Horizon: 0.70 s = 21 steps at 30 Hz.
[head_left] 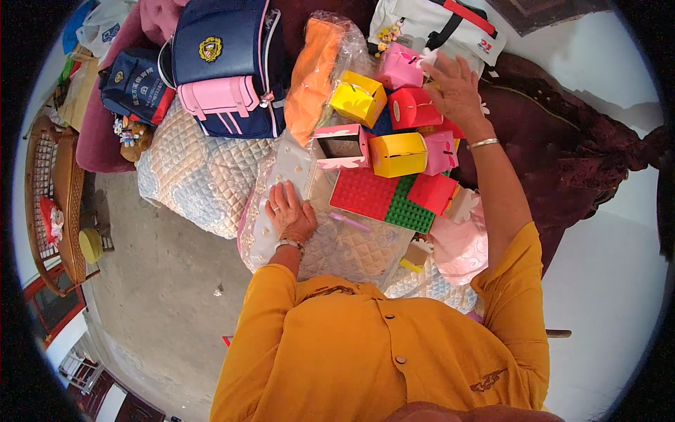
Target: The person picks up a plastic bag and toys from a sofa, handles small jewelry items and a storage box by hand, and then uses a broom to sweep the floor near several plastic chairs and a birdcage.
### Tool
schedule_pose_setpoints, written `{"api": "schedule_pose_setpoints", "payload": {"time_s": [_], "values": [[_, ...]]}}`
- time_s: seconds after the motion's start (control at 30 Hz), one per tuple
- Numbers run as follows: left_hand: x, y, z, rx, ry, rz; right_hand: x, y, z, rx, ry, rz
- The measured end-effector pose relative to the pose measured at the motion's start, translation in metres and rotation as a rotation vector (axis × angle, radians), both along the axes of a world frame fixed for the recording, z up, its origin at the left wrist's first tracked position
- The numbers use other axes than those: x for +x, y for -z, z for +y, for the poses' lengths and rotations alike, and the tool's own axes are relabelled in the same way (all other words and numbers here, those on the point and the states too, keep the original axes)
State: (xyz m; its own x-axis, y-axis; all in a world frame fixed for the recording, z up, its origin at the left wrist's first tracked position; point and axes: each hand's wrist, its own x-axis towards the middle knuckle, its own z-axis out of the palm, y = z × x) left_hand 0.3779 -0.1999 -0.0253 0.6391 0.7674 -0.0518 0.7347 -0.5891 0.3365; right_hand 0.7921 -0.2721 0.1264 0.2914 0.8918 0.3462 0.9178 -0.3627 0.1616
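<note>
Sitting just beyond the red faceted cardboard box [411, 108], the pink faceted cardboard box [399, 67] lies left of the nearer right hand [457, 91], fingers spread; the left hand's [290, 216] are slightly parted

This looks like a home's living room: a plum velvet sofa [96, 141] with a pastel diamond-quilted fabric cover [200, 172] over its seat, a navy-and-pink school-style satchel [221, 42] on it, a brown wooden chair with latticework [68, 197], a grey concrete floor [155, 295] and a plain white wall [605, 302].
</note>
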Motion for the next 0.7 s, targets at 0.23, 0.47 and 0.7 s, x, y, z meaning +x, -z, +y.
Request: {"api": "schedule_pose_setpoints", "payload": {"time_s": [0.23, 0.47, 0.7], "values": [[0.003, -0.004, 0.003, -0.011, -0.014, -0.019, 0.019, 0.000, 0.007, -0.246, 0.495, 0.207], [0.000, -0.005, 0.006, -0.024, -0.006, -0.009, -0.012, -0.005, 0.012, -0.322, 0.305, -0.200], [-0.002, -0.005, 0.005, -0.028, -0.001, -0.064, -0.014, -0.007, 0.001, -0.451, 0.697, 0.245]]}}
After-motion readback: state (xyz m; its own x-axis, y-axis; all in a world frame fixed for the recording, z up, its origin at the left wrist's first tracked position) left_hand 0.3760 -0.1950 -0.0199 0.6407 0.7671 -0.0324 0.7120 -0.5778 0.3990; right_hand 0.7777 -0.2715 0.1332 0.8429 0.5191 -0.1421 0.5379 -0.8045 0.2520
